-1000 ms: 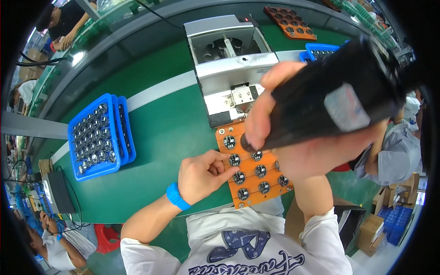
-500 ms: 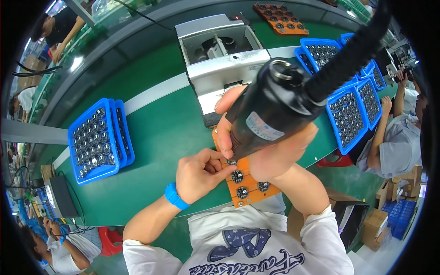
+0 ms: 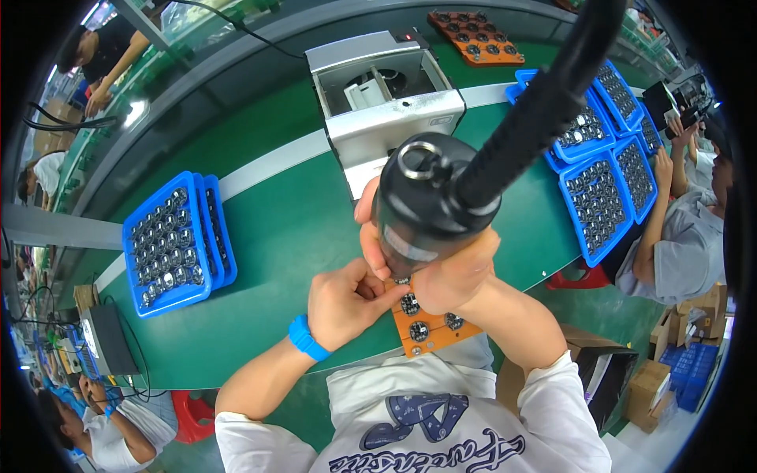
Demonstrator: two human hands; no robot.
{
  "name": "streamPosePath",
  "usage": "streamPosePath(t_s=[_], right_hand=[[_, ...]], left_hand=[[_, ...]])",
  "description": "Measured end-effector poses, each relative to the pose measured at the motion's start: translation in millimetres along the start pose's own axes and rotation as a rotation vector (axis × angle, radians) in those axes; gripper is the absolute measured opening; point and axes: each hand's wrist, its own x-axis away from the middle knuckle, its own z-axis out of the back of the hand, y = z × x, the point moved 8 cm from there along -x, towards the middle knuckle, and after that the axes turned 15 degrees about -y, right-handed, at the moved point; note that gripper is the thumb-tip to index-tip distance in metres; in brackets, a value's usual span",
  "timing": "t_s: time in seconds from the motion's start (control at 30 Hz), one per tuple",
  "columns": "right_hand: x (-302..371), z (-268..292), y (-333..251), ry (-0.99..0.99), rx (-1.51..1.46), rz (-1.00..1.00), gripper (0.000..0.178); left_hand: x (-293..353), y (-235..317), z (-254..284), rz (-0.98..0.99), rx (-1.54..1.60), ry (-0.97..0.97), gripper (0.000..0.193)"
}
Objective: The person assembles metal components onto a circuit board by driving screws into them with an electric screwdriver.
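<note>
A black electric screwdriver [image 3: 430, 209] with a thick black cable stands nearly upright, and my right hand [image 3: 457, 272] is wrapped round it. Its lower end points down at an orange fixture board [image 3: 436, 339], though the tip is hidden behind my hand and the tool body. On the board sit small round black parts [image 3: 419, 331] in rows. My left hand [image 3: 339, 307], with a blue band at the wrist, has thumb and fingers pinched together at the board's left edge, beside a round part under the screwdriver. What the pinch holds, if anything, is hidden.
A silver box-shaped machine [image 3: 394, 114] stands just beyond my hands. Blue trays [image 3: 206, 268] filled with round parts are stacked at left, and more blue trays [image 3: 597, 258] at right. Another orange board [image 3: 477, 38] lies at the back. Co-workers sit on both sides.
The screwdriver has tipped more upright, its top swinging left, and my right hand has shifted left with it. My left hand has barely moved. A white piece now shows inside the machine's opening.
</note>
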Motion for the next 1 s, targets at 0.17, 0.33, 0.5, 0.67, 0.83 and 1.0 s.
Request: streamPosePath(t_s=[0.17,0.33,0.5,0.67,0.83,1.0], right_hand=[[3.3,-4.8,11.6,-0.087,-0.190,0.022,0.104],[6.9,-5.2,11.5,-0.075,-0.194,0.079,0.099],[14.1,13.1,5.0,0.026,-0.029,0.066,0.116],[15.3,58.6,-83.7,-0.008,-0.267,0.492,0.113],[-22.6,55.7,-91.9,0.164,-0.178,0.514,0.118],[-40.4,39.2,-81.1,0.056,0.076,0.695,0.067]], left_hand=[[-3.0,4.7,2.8,-0.013,0.014,0.034,0.030],[-2.3,7.3,2.8,-0.021,0.016,0.021,0.029],[0.0,-5.1,-4.2,0.057,0.060,-0.010,0.026],[-0.3,1.5,-5.0,0.009,0.050,-0.018,0.022],[-1.0,-1.5,-5.8,0.003,0.051,-0.028,0.024],[-0.2,-2.4,-6.2,0.031,0.052,-0.039,0.024]])
